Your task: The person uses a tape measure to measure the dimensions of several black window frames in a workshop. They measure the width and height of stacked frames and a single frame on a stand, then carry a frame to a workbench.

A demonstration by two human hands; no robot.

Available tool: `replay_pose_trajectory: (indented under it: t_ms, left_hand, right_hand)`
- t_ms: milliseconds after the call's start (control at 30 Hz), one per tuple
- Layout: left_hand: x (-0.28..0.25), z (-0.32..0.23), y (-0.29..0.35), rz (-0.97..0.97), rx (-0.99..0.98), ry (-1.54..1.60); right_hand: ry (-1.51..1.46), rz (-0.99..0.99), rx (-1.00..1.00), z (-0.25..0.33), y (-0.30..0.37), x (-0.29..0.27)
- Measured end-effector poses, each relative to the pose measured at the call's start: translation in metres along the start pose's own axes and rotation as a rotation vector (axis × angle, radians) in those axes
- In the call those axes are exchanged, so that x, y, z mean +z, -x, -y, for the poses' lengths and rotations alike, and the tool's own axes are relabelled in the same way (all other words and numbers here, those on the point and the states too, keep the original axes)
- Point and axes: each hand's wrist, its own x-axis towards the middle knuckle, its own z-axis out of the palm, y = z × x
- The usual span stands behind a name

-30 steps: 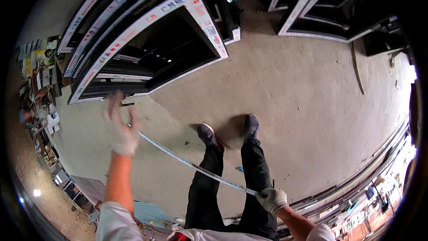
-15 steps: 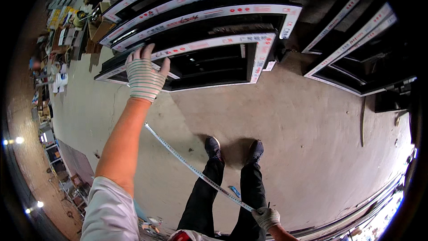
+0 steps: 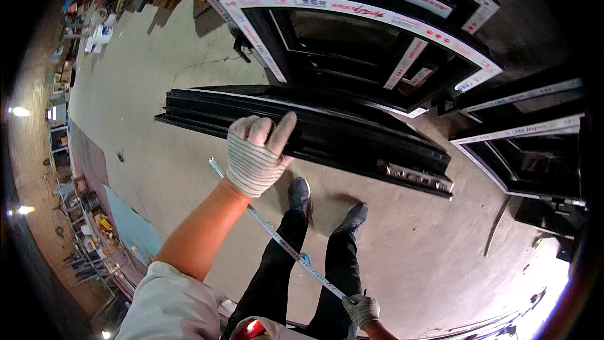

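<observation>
My left hand (image 3: 257, 154), in a striped work glove, is stretched out in front of me. Its fingertips rest at the near edge of a long black metal frame (image 3: 352, 135) lying on the concrete floor. A yellow-white measuring tape (image 3: 283, 245) runs under that hand's palm and sticks out past it to the upper left. The tape slants down to my right hand (image 3: 360, 307), also gloved, which grips it near my waist. My two dark shoes (image 3: 327, 204) stand just short of the frame.
Black window frames with white and red protective tape (image 3: 352, 19) lie stacked beyond the long frame, and more lie at the right (image 3: 528, 145). Boxes and clutter line the far left wall (image 3: 94, 31). A blue sheet (image 3: 129, 226) lies at the left.
My left hand has come down from the stacked frames to the near edge of the long black frame. The tape stays stretched between both hands. My head has turned, shifting the view.
</observation>
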Motion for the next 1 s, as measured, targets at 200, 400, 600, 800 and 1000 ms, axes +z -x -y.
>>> replay_pose_trajectory:
  t_ms: [200, 400, 600, 800, 1000]
  left_hand:
    - [-0.001, -0.006, 0.043, -0.002, -0.006, 0.03]
    - [0.006, -0.012, 0.057, -0.029, 0.012, 0.053]
    - [0.006, -0.017, 0.061, -0.049, -0.004, 0.031]
    - [0.008, -0.017, 0.065, -0.07, -0.012, 0.047]
    - [0.023, -0.019, 0.065, -0.209, -0.043, 0.041]
  right_hand:
    - [0.061, 0.009, -0.012, 0.013, 0.001, -0.017]
    - [0.115, 0.044, -0.007, 0.014, -0.005, -0.026]
    - [0.134, -0.013, -0.078, 0.013, -0.009, -0.029]
    - [0.122, -0.021, -0.084, 0.016, -0.013, -0.033]
    - [0.218, 0.004, -0.115, 0.011, -0.022, -0.034]
